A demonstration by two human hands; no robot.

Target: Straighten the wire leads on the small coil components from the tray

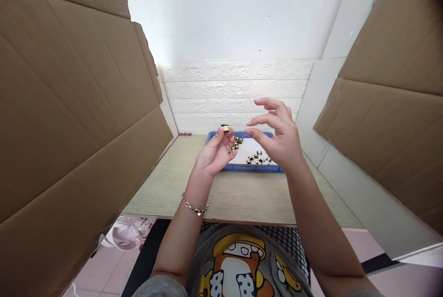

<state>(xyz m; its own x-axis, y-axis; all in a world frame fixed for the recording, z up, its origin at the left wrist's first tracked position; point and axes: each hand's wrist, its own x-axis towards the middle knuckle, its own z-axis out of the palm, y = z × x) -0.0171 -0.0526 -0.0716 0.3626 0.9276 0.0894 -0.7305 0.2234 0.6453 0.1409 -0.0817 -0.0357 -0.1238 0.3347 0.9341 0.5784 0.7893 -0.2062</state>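
Note:
My left hand (218, 150) pinches a small black spool wound with yellow-gold wire, a coil (225, 128), between thumb and fingers above the tray. To its right, my right hand (277, 135) is raised with thumb and fingers apart and nothing between them. Beneath both hands lies a shallow blue tray (242, 167) with a white bottom. Several similar small coils (238, 139) sit in a heap at its left, partly hidden by my left hand. Another loose group of coils (259, 157) is spread near the front right of the tray.
The wooden table (242, 195) runs back to a white brick-pattern wall (228, 85). Tall cardboard sheets stand at left (86, 103) and right (384, 112). A small red tube-like item (184, 134) lies at the table's back left.

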